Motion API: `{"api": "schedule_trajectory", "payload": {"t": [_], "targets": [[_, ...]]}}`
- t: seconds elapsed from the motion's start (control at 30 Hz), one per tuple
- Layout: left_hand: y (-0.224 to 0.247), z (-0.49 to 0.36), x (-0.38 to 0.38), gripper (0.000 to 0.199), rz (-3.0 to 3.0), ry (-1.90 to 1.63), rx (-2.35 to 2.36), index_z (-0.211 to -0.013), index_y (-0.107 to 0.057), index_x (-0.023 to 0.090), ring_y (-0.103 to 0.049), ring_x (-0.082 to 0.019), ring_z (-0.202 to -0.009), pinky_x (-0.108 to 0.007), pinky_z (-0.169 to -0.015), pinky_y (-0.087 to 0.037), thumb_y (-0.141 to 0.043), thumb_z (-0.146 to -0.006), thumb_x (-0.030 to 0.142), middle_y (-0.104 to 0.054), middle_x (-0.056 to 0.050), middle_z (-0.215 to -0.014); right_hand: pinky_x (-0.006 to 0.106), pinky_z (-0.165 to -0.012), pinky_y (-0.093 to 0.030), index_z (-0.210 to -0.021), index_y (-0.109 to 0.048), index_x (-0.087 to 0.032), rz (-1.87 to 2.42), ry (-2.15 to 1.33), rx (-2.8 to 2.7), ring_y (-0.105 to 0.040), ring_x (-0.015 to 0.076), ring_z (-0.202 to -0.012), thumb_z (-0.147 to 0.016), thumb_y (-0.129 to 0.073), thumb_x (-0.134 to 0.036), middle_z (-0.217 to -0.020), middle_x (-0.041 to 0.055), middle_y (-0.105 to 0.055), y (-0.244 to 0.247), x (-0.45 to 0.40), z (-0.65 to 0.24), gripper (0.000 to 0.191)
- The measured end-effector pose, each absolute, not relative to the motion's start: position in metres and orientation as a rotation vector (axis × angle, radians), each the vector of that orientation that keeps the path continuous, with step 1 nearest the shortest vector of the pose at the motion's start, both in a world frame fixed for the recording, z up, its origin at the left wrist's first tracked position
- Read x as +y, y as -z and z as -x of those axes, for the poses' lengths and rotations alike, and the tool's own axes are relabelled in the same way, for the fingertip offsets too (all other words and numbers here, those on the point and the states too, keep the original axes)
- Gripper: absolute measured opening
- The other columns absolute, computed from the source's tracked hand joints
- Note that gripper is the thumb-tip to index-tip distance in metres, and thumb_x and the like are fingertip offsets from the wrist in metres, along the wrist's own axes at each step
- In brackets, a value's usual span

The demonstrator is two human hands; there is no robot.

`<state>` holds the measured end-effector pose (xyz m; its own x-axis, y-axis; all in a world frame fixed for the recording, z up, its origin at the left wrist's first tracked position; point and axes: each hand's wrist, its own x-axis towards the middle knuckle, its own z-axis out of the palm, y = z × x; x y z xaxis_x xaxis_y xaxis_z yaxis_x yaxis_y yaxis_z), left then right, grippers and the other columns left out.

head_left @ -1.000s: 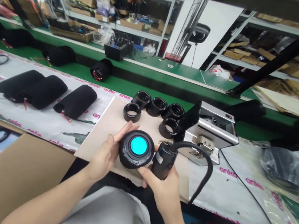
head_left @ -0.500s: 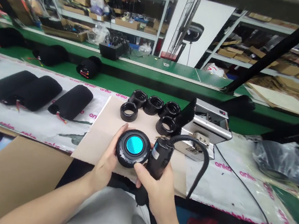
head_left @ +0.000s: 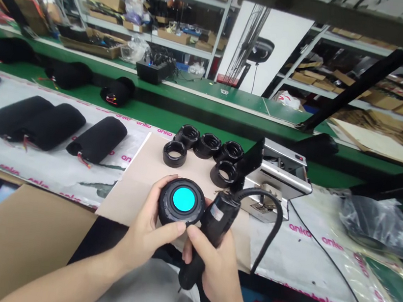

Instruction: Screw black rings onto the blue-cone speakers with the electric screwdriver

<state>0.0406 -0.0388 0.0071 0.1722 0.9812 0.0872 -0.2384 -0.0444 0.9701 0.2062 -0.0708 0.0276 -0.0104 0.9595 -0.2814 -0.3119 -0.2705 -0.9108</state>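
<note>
Black round housing [head_left: 180, 217] with a blue-green disc [head_left: 183, 199] in its middle sits between the two hands, raised above a cardboard sheet [head_left: 127, 188] on the worktop [head_left: 303, 248]. The left hand [head_left: 149, 226] is partly closed around its side, thumb on the near rim. The right hand [head_left: 212, 256] curls around a black corded screwdriver [head_left: 219, 218], its thumb at the housing's near edge. Black rings [head_left: 175, 154] stand beyond, beside a silver machine [head_left: 283, 176].
</note>
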Motion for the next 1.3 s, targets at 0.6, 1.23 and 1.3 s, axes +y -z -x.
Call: {"api": "schedule_trajectory", "payload": {"t": [0.6, 1.23, 1.3], "targets": [[0.044, -0.036, -0.023, 0.108, -1.618, -1.503, 0.759, -0.155, -0.039, 0.032, -0.06, -0.038, -0.14, -0.052, -0.117, -0.052, -0.098, -0.065, 0.027, -0.056, -0.013, -0.152, 0.054, -0.096, -0.054, -0.12, -0.064, -0.02, 1.789, -0.709, -1.839, -0.065, 0.0419, -0.116, -0.07, -0.092, -0.039, -0.127, 0.0157, -0.062, -0.059, 0.107, -0.159, 0.06], [0.016, -0.027, -0.018, 0.099, -1.663, -1.333, 0.785, -0.157, -0.04, 0.029, -0.051, -0.041, -0.147, -0.059, -0.125, -0.041, -0.088, -0.07, 0.021, -0.05, -0.014, -0.157, 0.028, -0.052, -0.048, -0.098, -0.067, -0.031, 1.6, -0.706, -1.824, -0.063, 0.019, -0.066, -0.074, -0.091, -0.049, -0.08, -0.0017, -0.069, -0.14, -0.028, -0.236, 0.039], [0.015, -0.037, -0.017, 0.096, -1.682, -1.428, 0.854, -0.155, -0.04, 0.029, -0.052, -0.04, -0.144, -0.059, -0.124, -0.042, -0.088, -0.071, 0.024, -0.051, -0.013, -0.153, 0.031, -0.059, -0.053, -0.111, -0.069, -0.035, 1.646, -0.692, -1.84, -0.07, 0.0235, -0.08, -0.076, -0.09, -0.048, -0.098, 0.0004, -0.075, -0.134, -0.037, -0.239, 0.042]]}}
